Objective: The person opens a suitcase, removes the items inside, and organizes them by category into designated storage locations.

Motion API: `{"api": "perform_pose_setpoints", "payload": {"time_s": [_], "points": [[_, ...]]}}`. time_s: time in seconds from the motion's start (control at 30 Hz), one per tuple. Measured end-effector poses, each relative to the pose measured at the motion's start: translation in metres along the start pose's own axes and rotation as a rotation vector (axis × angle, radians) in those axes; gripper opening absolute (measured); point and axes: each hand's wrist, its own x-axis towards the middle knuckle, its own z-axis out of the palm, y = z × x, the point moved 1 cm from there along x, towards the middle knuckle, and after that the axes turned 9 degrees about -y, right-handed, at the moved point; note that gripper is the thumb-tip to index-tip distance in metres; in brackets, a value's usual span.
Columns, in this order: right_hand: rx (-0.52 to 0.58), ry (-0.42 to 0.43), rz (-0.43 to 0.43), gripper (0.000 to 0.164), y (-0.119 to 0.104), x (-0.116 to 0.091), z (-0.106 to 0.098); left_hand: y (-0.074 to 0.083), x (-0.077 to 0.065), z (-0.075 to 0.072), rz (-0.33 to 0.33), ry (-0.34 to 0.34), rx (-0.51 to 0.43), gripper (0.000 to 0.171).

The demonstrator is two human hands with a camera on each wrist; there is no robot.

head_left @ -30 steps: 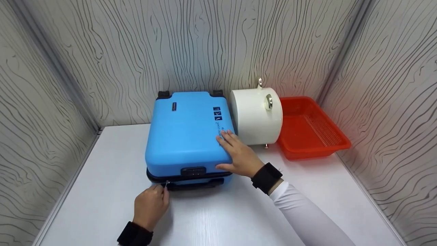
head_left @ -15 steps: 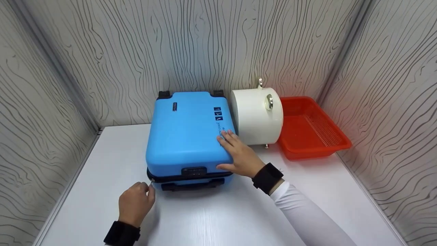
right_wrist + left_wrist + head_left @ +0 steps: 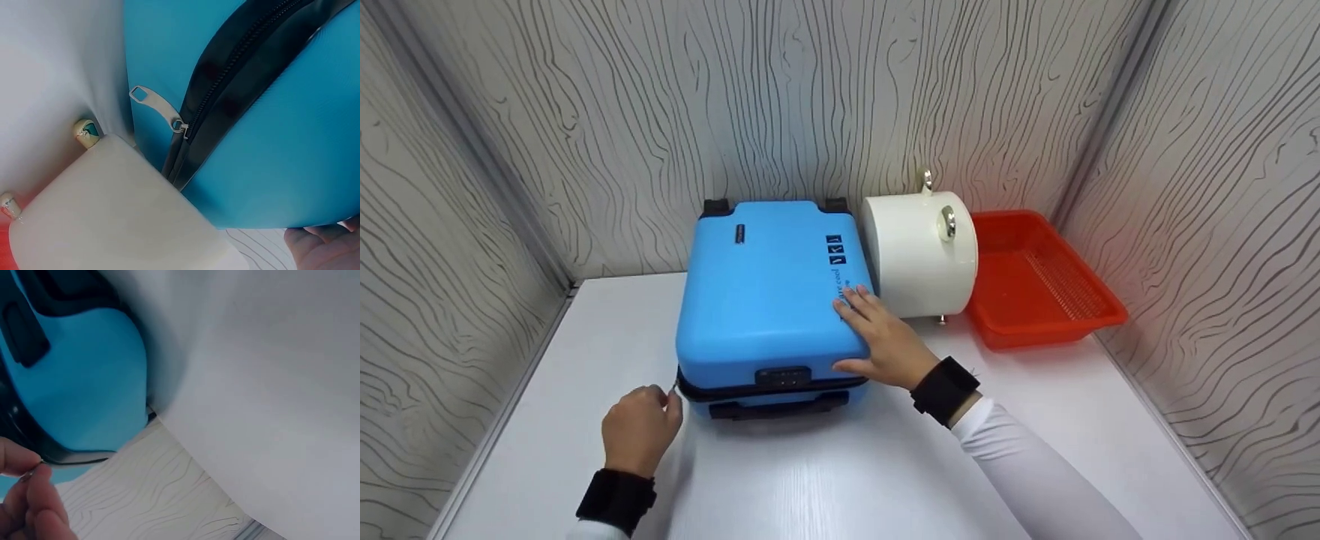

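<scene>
A blue hard-shell suitcase (image 3: 765, 292) lies flat on the white table, its black zipper band (image 3: 225, 84) running round the side. At its front left corner my left hand (image 3: 639, 429) pinches a small zipper pull (image 3: 27, 477) between thumb and finger; the fingers mostly cover it. My right hand (image 3: 885, 341) rests spread on the lid near the front right corner. A silver zipper pull (image 3: 154, 106) hangs from the zipper on the suitcase's right side, in the right wrist view. The black carry handle (image 3: 780, 406) faces the front, below the combination lock (image 3: 784, 376).
A cream pot (image 3: 919, 259) lies on its side against the suitcase's right side, with metal-tipped handles. Right of it stands a red plastic basket (image 3: 1054, 331). Wood-grain panels (image 3: 810, 97) enclose the table at the back and both sides.
My left hand has slid the zipper pull leftwards along the front edge, from beside the handle to the left corner. My right hand stays in place on the lid.
</scene>
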Motion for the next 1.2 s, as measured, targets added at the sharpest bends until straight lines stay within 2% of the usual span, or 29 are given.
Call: {"api": "perform_pose_setpoints", "payload": {"time_s": [0.13,0.33,0.53,0.7,0.8,0.87,0.97,1.03,1.2], "points": [[0.007,0.000,0.004,0.096,0.000,0.001,0.000,-0.009,0.015,0.000,-0.006,-0.054,-0.038,0.025],[0.006,-0.016,0.011,0.098,-0.001,0.001,0.002,-0.023,0.046,0.002,-0.034,-0.128,-0.095,0.036],[-0.022,0.010,-0.005,0.097,0.001,-0.001,0.004,-0.029,0.074,0.008,-0.067,-0.183,-0.143,0.035],[-0.025,0.009,-0.003,0.098,0.001,-0.001,0.002,-0.031,0.090,0.012,-0.079,-0.219,-0.148,0.031],[-0.025,0.008,0.009,0.099,0.001,-0.001,0.003,-0.032,0.094,0.010,-0.113,-0.275,-0.190,0.037],[-0.044,0.006,0.027,0.098,0.002,-0.003,0.005,-0.031,0.095,0.006,-0.151,-0.326,-0.246,0.047],[-0.054,0.012,0.070,0.096,0.000,-0.008,0.011,-0.024,0.097,-0.001,-0.210,-0.416,-0.371,0.071],[-0.033,0.028,0.108,0.094,-0.005,-0.012,0.015,-0.016,0.099,-0.007,-0.221,-0.461,-0.468,0.084],[0.148,0.123,0.222,0.088,-0.017,-0.026,0.025,0.003,0.110,-0.025,-0.210,-0.561,-0.685,0.092]]}}
